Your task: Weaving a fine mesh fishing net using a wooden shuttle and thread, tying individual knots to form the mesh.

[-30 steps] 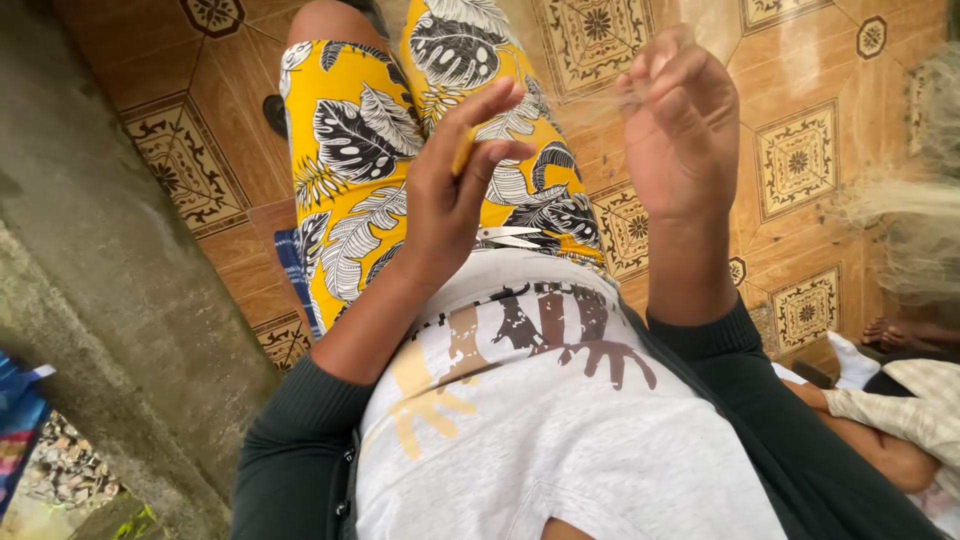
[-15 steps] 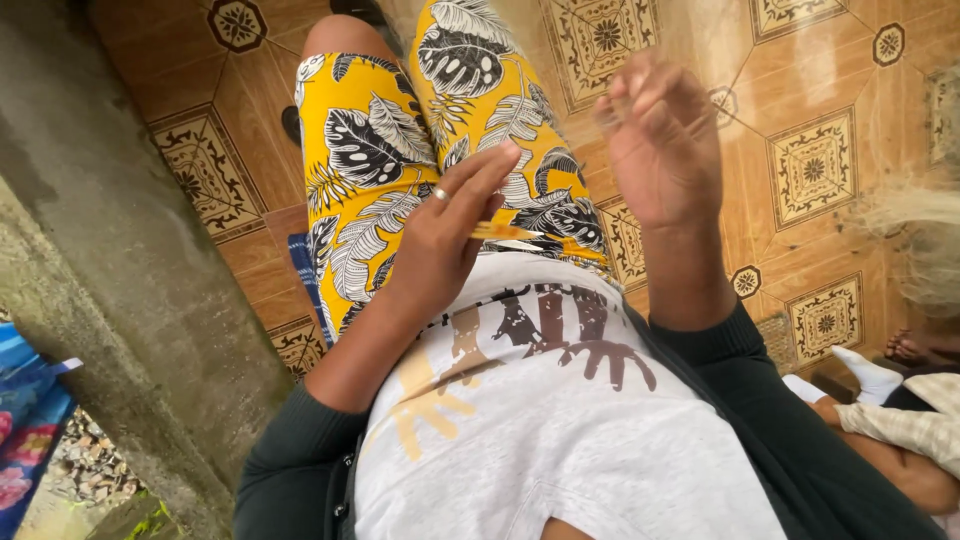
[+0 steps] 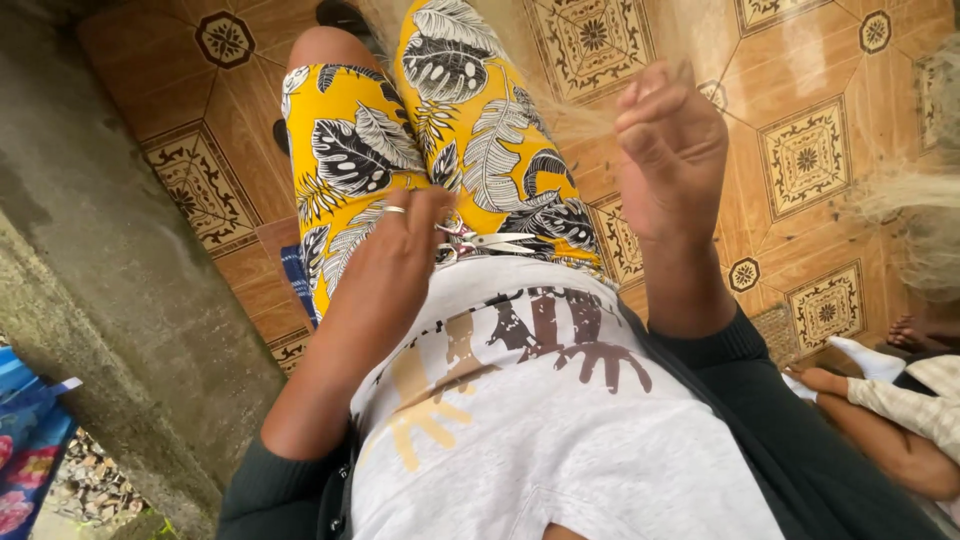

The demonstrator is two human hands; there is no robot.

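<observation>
Yellow leaf-print shorts [image 3: 400,130] across the lap, seen from the head camera. Silver scissors [image 3: 480,240] lying on the lap at the hem of the white printed shirt [image 3: 560,420], blades pointing toward the right thigh. Left hand [image 3: 395,255], a ring on one finger, lowered onto the lap with fingertips curled at the scissor handles; whether gripping them or only touching, cannot tell. Right hand [image 3: 670,150] raised above the right thigh, fingers pinched shut on fine pale hair strands [image 3: 575,115] stretching up and away to the left. Patterned brown floor tiles [image 3: 810,160] below; grey concrete wall [image 3: 110,300] at left; another person's foot [image 3: 915,335] at right edge.
</observation>
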